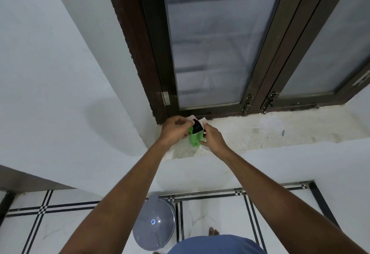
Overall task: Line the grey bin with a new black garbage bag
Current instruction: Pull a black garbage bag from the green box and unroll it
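Garbage bag (197, 127) black in green packet (195, 139) (mostly hidden), pinched by left hand (175, 130) and right hand (213, 137) fingers, grey bin (154, 223) partly covered.

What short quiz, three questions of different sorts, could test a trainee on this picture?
1. True or false: the grey bin on the floor has its lid on.
2. Multiple choice: the green packet is held by A) the left hand only, B) the right hand only, C) both hands.
3. Fill in: the hands work above the window ____.

Key:
1. True; the domed lid covers it.
2. C; black bag material shows at the packet's open top.
3. Sill.
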A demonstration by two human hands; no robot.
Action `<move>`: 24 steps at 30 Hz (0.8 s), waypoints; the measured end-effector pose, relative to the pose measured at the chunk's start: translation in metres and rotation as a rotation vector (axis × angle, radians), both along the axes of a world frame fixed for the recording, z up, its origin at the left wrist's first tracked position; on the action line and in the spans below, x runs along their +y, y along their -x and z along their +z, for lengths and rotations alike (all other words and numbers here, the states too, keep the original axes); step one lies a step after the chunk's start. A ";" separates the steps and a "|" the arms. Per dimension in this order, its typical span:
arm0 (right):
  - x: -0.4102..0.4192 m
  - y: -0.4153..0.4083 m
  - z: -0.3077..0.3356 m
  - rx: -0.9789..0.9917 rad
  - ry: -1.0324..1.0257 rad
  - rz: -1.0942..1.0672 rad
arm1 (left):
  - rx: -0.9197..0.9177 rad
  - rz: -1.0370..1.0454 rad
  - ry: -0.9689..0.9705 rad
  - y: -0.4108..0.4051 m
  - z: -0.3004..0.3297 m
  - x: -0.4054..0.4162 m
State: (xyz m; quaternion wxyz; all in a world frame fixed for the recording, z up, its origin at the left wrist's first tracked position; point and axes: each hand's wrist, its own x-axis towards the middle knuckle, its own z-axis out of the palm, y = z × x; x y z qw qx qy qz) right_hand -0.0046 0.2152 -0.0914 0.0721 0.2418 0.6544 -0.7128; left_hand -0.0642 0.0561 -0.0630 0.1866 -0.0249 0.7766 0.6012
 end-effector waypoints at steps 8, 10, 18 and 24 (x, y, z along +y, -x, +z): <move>0.008 0.000 -0.004 0.228 -0.294 0.012 | -0.010 -0.044 -0.096 -0.001 -0.016 -0.013; 0.007 0.002 -0.006 0.241 -0.349 0.025 | -0.017 -0.012 -0.114 -0.002 -0.018 -0.015; 0.006 -0.015 -0.019 0.224 -0.415 0.195 | -0.028 -0.018 -0.071 -0.003 -0.022 -0.014; -0.003 -0.013 -0.025 0.286 -0.516 0.113 | -0.055 -0.089 -0.005 0.001 -0.016 -0.023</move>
